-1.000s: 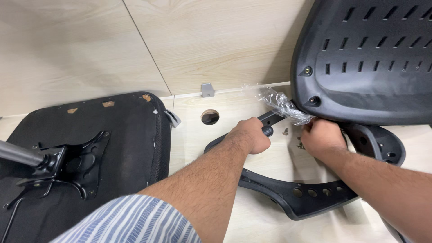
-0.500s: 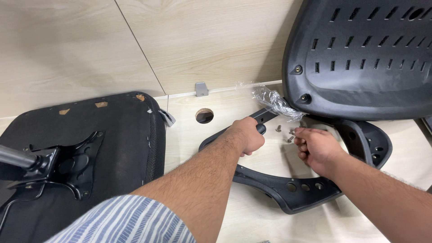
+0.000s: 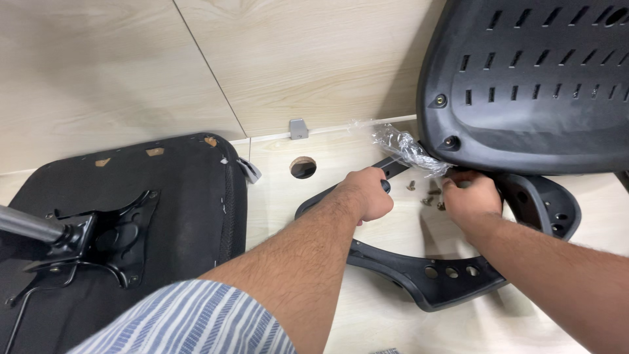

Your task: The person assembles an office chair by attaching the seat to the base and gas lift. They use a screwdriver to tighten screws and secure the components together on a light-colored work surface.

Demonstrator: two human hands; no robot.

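Observation:
My left hand (image 3: 365,195) is closed around the upper end of a curved black plastic armrest (image 3: 419,275) that lies flat on the light wooden surface. My right hand (image 3: 470,198) is curled, fingertips down, over several small loose screws (image 3: 426,193) just below the lower edge of the black slotted chair backrest (image 3: 531,78). Whether it pinches a screw is hidden. A crumpled clear plastic bag (image 3: 401,145) lies between the backrest and the armrest tip.
An upside-down black seat cushion (image 3: 177,196) with a metal mechanism plate (image 3: 108,236) and a gas cylinder (image 3: 26,224) fills the left. A second black armrest loop (image 3: 557,210) lies at the right. A round cable hole (image 3: 303,167) and a grey bracket (image 3: 298,128) sit by the wall panel.
My right hand has dropped from the backrest's lower edge by the bag to the loose screws. My left hand has kept its grip on the armrest.

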